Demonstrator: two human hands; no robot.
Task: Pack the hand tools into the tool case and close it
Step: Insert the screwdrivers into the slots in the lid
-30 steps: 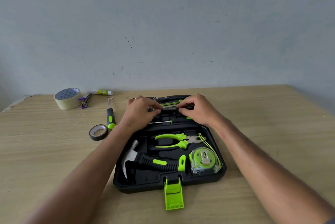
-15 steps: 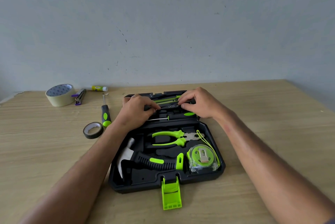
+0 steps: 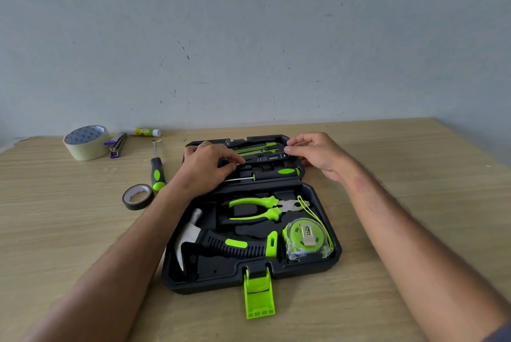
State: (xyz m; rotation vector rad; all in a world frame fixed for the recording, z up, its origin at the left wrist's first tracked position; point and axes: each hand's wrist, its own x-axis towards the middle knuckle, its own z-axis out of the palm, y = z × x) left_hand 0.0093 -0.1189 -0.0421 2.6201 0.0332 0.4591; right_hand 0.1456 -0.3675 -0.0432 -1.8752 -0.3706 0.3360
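Observation:
An open black tool case lies on the wooden table, its green latch hanging toward me. A hammer, green pliers and a tape measure sit in its near half. The far half holds a green-handled screwdriver and a slim black tester pen. My left hand pinches the pen's metal tip end. Fingertips of my right hand pinch the other end. A second screwdriver lies loose on the table, left of the case.
Left of the case lie a black tape roll, a wide masking tape roll, a purple stapler and a glue stick. A grey wall stands right behind the table's far edge.
My hands have spread a little apart along the tester pen, the right one drawing back to its right end. The pen now lies lower in the far half.

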